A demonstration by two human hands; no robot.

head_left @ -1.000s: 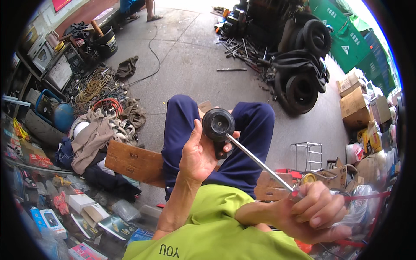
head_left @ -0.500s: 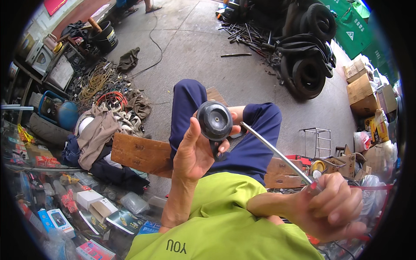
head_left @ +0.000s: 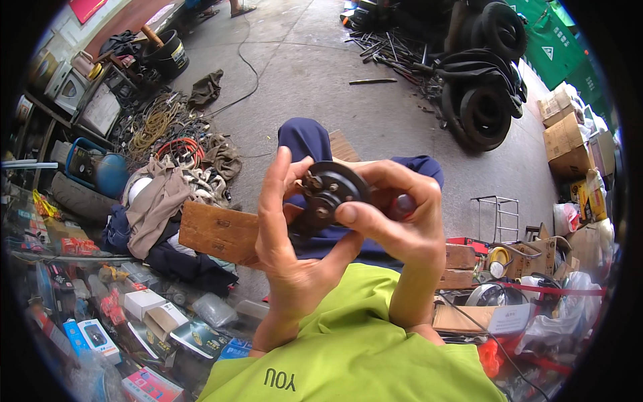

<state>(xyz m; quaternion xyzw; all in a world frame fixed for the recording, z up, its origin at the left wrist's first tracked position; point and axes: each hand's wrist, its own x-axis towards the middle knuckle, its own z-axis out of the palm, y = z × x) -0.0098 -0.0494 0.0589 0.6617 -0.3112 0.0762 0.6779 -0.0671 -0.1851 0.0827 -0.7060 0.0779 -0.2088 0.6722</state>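
Near centre, a black round part (head_left: 343, 182). The left hand (head_left: 284, 241), half-open at its eight o'clock, cups it; the right hand (head_left: 412, 218), three o'clock, pinches it, curled around a reddish handle (head_left: 402, 206). Seemingly being inspected; turning it would need steady support.
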